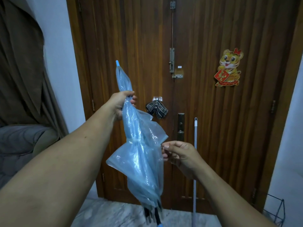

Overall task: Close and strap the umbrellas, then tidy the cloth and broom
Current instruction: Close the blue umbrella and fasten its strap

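Note:
A translucent light-blue umbrella (137,154) is folded and held tip-up in front of the wooden door. My left hand (122,104) grips it round the upper canopy, below the blue tip. My right hand (177,154) pinches a thin clear strap end at the canopy's right edge, about halfway down. A band circles the canopy at its middle. A checked cloth (157,108) hangs from a hook on the door. The broom's pale handle (195,161) leans upright against the door, right of my right hand.
The brown double door (229,128) has bolts, a handle and a tiger sticker (228,68). A brown curtain (21,63) and a grey cushioned seat (18,148) are at the left. A dark wire rack (275,212) stands at the lower right on the marble floor.

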